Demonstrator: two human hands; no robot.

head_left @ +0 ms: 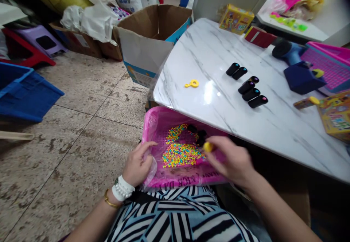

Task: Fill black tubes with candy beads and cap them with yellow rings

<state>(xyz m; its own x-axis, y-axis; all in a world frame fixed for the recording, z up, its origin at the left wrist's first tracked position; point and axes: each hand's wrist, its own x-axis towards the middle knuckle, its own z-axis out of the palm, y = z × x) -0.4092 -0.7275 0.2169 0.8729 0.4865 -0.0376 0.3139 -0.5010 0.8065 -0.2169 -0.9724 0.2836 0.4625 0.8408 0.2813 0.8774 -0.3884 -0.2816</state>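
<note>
A pink basket (pixel 150 123) lined with clear plastic rests on my lap, against the table edge. Many small coloured beads (pixel 182 155) lie in it in two heaps, with a few black pieces (pixel 201 136) at the far right side. My left hand (pixel 137 164) is closed over the basket's left rim and the plastic there. Above the right part of the basket, my right hand (pixel 232 158) pinches a small round yellow piece (pixel 208 147); motion blurs it, so its kind is unclear. A yellow ring-ended piece (pixel 193 84) lies on the table.
On the marble-patterned table (pixel 180 67) stand several black tubes (pixel 250 90), a blue device (pixel 303 76), a pink crate (pixel 328 65) and yellow boxes (pixel 236 19). A cardboard box (pixel 147 49) is beyond the table's left edge. A blue bin (pixel 27 92) sits at far left.
</note>
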